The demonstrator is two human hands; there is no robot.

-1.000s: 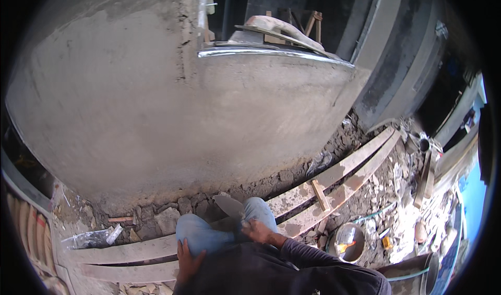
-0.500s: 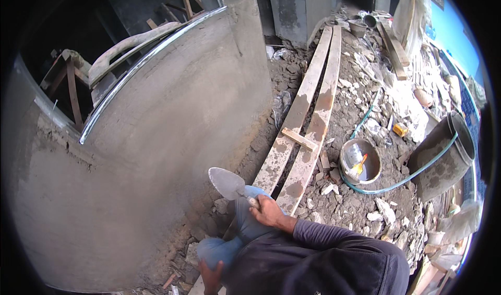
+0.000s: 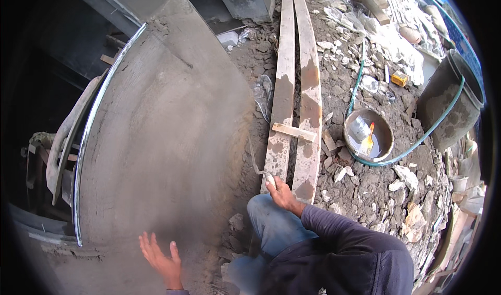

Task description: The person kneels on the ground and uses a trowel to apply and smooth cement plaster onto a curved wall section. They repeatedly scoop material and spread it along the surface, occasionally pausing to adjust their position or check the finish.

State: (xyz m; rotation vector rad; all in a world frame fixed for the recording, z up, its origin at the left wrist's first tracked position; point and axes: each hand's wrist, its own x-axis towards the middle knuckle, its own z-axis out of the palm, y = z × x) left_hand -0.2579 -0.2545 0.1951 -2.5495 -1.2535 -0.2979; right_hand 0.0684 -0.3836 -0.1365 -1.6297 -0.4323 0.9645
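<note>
My right hand [image 3: 284, 196] is closed round the handle of a pointing trowel [image 3: 269, 178]. The trowel's blade is turned nearly edge-on, a thin line beside the grey plastered wall [image 3: 167, 122]. Over the lower part of that wall, at the left, my left hand [image 3: 164, 262] has its fingers spread and holds nothing. Whether its fingers touch the plaster, I cannot tell. A smooth, damp-looking coat covers the wall face, and a pale metal strip [image 3: 90, 117] runs along its top edge. My bent knee [image 3: 274, 216] in blue jeans is beneath the right hand.
Two long planks [image 3: 305, 102] with a short wooden crosspiece [image 3: 294, 132] lie along the wall's foot. Rubble surrounds a round bucket [image 3: 390, 138] holding a brush [image 3: 371, 138] in greyish liquid. A green hose [image 3: 417, 148] runs to a big dark barrel [image 3: 443, 99].
My left hand has risen from beside my leg to the wall, fingers spread. The right hand has moved up and rightward, turning the trowel from flat to edge-on. The view has shifted.
</note>
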